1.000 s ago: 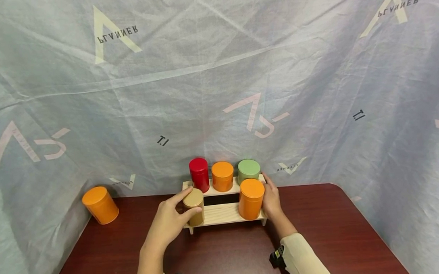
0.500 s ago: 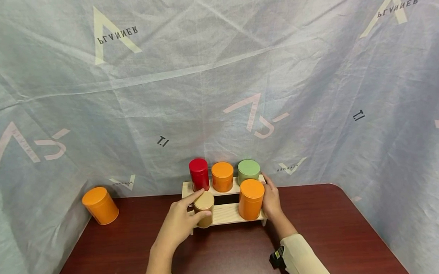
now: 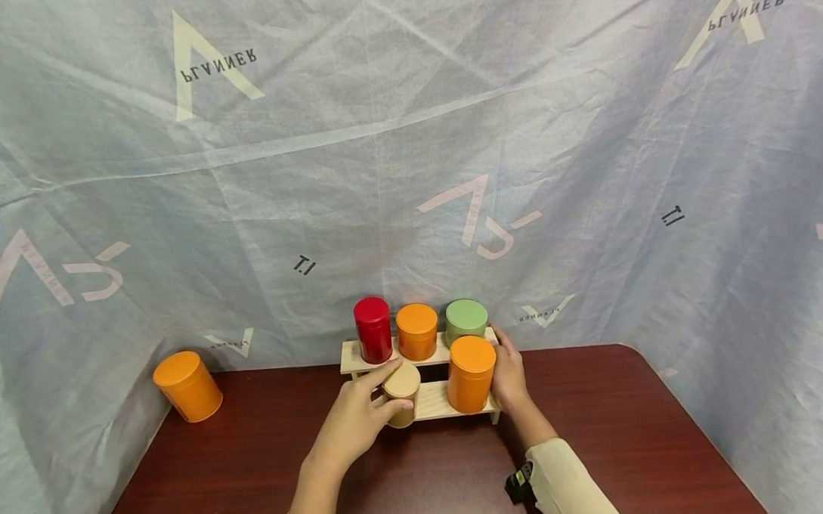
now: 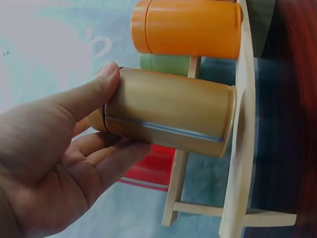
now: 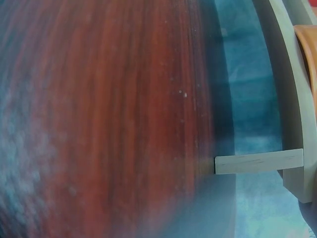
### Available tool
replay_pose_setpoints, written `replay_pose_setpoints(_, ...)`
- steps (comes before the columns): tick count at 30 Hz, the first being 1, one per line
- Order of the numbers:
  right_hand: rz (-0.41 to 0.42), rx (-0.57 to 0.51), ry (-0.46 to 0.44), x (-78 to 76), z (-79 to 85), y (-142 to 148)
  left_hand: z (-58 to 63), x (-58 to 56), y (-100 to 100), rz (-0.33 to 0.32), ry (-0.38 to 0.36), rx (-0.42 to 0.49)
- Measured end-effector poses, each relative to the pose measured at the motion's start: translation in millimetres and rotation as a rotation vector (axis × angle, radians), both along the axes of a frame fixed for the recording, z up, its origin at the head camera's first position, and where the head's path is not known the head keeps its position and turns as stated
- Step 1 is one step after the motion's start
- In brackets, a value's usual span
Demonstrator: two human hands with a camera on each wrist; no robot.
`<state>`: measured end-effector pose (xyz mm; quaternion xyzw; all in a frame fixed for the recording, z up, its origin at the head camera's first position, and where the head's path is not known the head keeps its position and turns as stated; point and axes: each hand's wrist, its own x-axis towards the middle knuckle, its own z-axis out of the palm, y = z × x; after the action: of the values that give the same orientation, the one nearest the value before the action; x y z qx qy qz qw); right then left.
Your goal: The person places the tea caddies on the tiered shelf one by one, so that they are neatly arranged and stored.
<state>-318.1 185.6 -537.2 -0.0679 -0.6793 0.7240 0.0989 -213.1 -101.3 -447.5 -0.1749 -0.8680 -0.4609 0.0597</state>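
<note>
My left hand pinches a gold tin canister near its lid, thumb on one side and fingers on the other. The canister's base is right at the lower step of a two-tier wooden rack, left of its middle. At that step's right end stands a tall orange canister. My right hand rests against the rack's right end, beside this canister, some of its fingers hidden behind the rack. The right wrist view shows mainly the tabletop and a rack leg.
On the upper step stand a red canister, a shorter orange canister and a green canister. Another orange canister is on the table's far left. A grey printed cloth hangs behind.
The gold canister has moved right along the lower step with my left hand, away from the step's left end. My right hand stays at the rack's right end.
</note>
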Motion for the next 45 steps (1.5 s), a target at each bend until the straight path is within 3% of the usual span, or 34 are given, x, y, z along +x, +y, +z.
replay_pose_setpoints(25, 0.013, -0.010, -0.011, 1.7, 3.8, -0.2, -14.4, -3.2, 36.6, -0.023, 0.048, 0.011)
replay_pose_setpoints(37, 0.009, -0.005, -0.021, 1.9, 4.0, -0.8, -20.7, -6.1, 46.9, 0.089, 0.087, -0.058)
replay_pose_setpoints(45, 0.008, -0.008, -0.032, 0.6, 3.5, 1.3, -24.3, -12.8, 52.0, 0.102, 0.087, -0.089)
